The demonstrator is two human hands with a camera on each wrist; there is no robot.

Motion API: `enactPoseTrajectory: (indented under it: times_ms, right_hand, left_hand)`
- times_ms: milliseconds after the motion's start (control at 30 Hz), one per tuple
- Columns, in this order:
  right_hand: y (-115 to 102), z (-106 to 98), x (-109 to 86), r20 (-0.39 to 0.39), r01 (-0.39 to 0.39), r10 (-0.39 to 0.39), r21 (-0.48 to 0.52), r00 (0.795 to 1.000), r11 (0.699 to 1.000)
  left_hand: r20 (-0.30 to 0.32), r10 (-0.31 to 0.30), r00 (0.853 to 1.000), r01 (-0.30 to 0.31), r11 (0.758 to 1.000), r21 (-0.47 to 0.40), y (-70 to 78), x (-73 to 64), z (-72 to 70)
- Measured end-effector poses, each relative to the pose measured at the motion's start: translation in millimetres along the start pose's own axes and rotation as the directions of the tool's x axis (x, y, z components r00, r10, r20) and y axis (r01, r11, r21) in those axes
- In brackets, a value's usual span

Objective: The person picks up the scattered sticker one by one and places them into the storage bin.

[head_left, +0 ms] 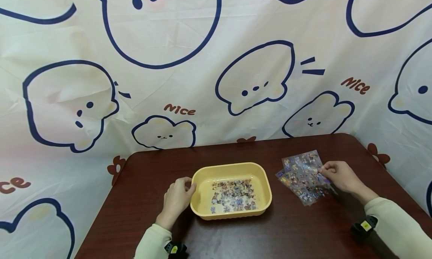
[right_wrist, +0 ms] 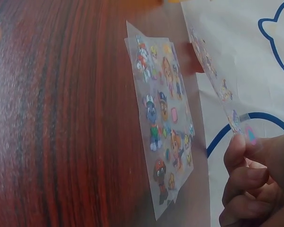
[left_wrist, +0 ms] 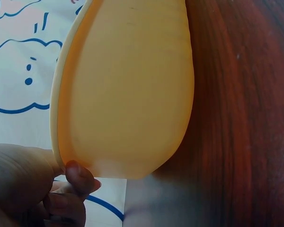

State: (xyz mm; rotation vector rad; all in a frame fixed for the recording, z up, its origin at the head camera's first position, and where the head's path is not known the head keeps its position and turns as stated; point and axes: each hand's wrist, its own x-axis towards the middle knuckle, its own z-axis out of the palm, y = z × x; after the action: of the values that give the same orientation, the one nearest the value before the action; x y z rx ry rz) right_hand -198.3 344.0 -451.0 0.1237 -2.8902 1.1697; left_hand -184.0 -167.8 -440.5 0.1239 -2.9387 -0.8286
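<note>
Seemingly I'm at a pick-up, right hand (head_left: 341, 176) pinching one sticker sheet (head_left: 303, 164) above the other sheets (right_wrist: 166, 118), left hand (head_left: 176, 197) gripping the yellow tray (head_left: 233, 215); next wants a gentle lift.

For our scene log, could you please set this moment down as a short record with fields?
Left hand: grips the tray at its left end
Right hand: pinches a raised sheet of stickers by its edge
Other sheets: overlapping on the table, right of the tray; count unclear
Tray: yellow, on the table
Tray contents: small colourful printed figures; sheet count unclear
Backdrop: pale, with blue cartoon outlines
</note>
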Motion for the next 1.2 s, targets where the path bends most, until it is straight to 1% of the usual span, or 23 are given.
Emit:
enactPoseTrajectory:
  times_ms: [167, 433, 900, 1200]
  right_hand:
    - [-3.7, -0.1, -1.3, 0.003, -0.001, 0.001, 0.016, 1.000, 1.000]
    - [-10.7, -0.3, -3.9, -0.011, 0.021, -0.021, 0.029, 1.000, 0.999]
    - [-28.2, -3.9, -7.6, -0.056, 0.098, -0.095, 0.047, 0.994, 0.994]
    - [-39.5, -2.7, -8.7, -0.058, 0.142, -0.139, 0.052, 0.989, 0.989]
  left_hand:
    - [0.000, -0.001, 1.000, 0.001, 1.000, 0.005, -0.1, -0.2, -0.4]
    - [-0.003, 0.002, 1.000, -0.002, 1.000, 0.004, -0.7, -0.5, 0.2]
    - [-0.005, -0.001, 1.000, 0.001, 1.000, 0.006, -1.9, -0.9, 0.5]
    - [-0.005, 0.008, 1.000, -0.008, 1.000, 0.004, -1.4, 0.4, 0.9]
